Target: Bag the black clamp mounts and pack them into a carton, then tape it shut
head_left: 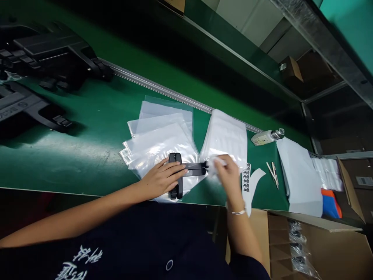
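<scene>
A black T-shaped plastic part [194,171] lies on a fanned pile of clear plastic bags [163,136] at the bench's front. My left hand [159,179] grips its crosspiece, with the fingers laid over the top. At the far end of its stem, my right hand [229,173] is closed on a crumpled white cloth [215,165], blurred by motion, which meets or nearly meets the stem's tip. Beneath and behind the cloth is a stack of white foam sheets or bags [227,134]. A strip of black-and-white labels [246,179] sits right of my right hand.
Several black plastic assemblies [58,54] stand on the green bench [96,155] at left. To the right are a pump bottle [264,138], pen-like tools [273,175], white sheets [303,175] and an orange-and-blue object [330,203]. An open cardboard box [335,249] stands below the bench.
</scene>
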The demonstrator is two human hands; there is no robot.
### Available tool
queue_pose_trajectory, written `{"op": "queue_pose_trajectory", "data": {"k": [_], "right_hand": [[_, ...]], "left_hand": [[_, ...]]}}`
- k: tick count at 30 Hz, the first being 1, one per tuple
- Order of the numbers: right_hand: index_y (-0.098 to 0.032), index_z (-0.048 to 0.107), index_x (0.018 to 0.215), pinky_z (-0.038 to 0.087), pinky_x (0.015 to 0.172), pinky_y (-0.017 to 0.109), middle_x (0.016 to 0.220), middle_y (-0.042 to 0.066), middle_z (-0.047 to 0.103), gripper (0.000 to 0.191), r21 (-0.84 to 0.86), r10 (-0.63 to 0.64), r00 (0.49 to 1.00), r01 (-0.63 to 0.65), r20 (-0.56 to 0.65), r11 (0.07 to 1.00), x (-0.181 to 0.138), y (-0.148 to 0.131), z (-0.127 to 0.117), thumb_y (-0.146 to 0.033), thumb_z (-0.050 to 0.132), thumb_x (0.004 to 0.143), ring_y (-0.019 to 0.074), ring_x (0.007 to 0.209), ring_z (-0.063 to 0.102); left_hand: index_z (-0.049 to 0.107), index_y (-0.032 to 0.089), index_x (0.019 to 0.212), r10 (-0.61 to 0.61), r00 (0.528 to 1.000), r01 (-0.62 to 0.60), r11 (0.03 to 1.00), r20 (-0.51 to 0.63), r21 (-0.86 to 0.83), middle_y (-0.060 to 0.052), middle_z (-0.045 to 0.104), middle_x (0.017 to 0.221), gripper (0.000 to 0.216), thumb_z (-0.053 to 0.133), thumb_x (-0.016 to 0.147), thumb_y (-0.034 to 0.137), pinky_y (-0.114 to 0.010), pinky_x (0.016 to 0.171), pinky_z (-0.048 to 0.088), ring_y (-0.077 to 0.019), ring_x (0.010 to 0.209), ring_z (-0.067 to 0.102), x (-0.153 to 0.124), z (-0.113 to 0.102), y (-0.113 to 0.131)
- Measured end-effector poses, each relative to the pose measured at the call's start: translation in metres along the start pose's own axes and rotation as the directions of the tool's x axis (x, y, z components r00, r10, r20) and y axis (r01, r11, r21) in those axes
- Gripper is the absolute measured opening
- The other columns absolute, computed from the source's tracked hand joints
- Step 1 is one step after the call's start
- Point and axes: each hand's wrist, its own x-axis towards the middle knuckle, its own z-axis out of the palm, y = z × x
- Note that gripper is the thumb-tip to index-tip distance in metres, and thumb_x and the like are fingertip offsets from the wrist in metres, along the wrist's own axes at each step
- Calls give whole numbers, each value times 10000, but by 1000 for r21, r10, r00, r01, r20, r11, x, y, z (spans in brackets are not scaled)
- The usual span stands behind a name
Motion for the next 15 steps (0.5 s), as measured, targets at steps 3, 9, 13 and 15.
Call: {"op": "queue_pose_trajectory", "data": {"k": [3,9,13,15], "right_hand": [[-205,661,908,487,745,341,870,75,674,218,-176,-173,955,219,243,960,-11,-20,48,-326,483,948,219,822,624],[-201,636,893,455,715,342,827,74,667,264,-282,-121,985,152,124,947,-19,-11,42,-336,427,979,226,781,611],[-200,639,889,446,750,357,840,77,684,267,-271,-175,970,216,169,938,-21,-15,48,-323,419,976,235,810,623],[-195,639,860,446,721,356,817,79,682,270,-298,-111,984,149,142,943,-16,-6,33,-344,437,957,235,769,620]], "left_hand": [[567,220,1342,7,1000,-7,1000,-21,7,-58,672,1272,420,511,926,199,-430,1175,260,-222,1221,571,0,1,0],[544,231,1373,-3,1000,3,1000,14,21,-64,664,1285,464,526,911,188,-433,1175,269,-222,1222,574,0,-3,1],[551,211,1365,5,1000,-5,1000,8,14,-78,658,1290,447,510,920,186,-442,1167,280,-231,1237,562,-1,-1,1],[547,217,1369,-10,1000,10,1000,20,7,-84,652,1296,453,512,919,185,-451,1155,300,-238,1256,548,-1,3,2]]}}
